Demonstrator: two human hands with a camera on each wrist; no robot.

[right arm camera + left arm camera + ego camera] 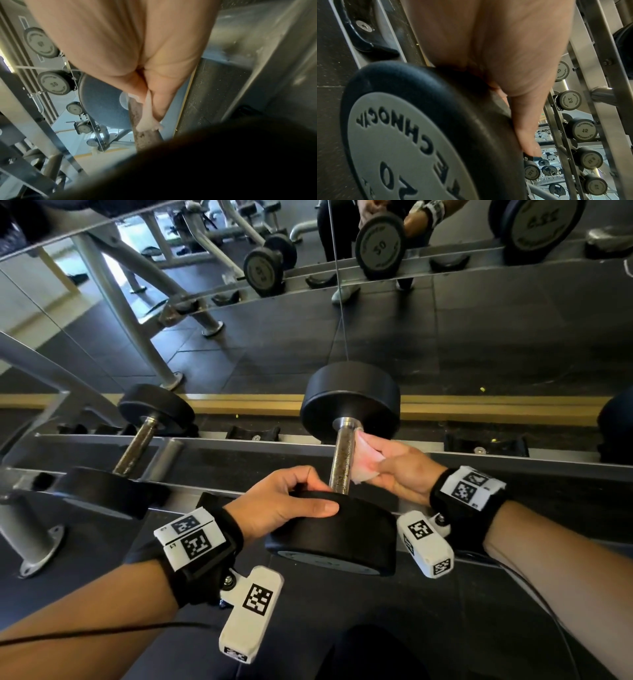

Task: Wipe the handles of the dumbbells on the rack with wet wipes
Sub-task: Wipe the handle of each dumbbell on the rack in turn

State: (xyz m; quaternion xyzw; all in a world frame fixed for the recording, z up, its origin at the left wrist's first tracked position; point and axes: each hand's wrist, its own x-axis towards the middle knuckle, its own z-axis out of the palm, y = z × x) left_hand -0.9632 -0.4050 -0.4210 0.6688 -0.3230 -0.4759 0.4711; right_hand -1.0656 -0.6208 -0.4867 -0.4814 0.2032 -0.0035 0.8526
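Observation:
A black dumbbell lies across the rack (239, 446) in the middle of the head view, its knurled steel handle (342, 460) running away from me. My left hand (291, 505) grips the rim of its near head (335, 535), thumb along the top edge; the left wrist view shows the thumb (527, 135) on that head (419, 135). My right hand (394, 467) holds a white wet wipe (363, 460) pressed against the right side of the handle, near the far head (349, 398). The right wrist view shows the wipe (147, 116) on the handle (144, 135).
A second, smaller dumbbell (137, 446) lies on the rack to the left. Empty black cradles (253, 433) sit between them and to the right. A mirror behind the rack reflects more dumbbells (376, 244) and a bench frame. Further racks of dumbbells (580, 129) stand beyond.

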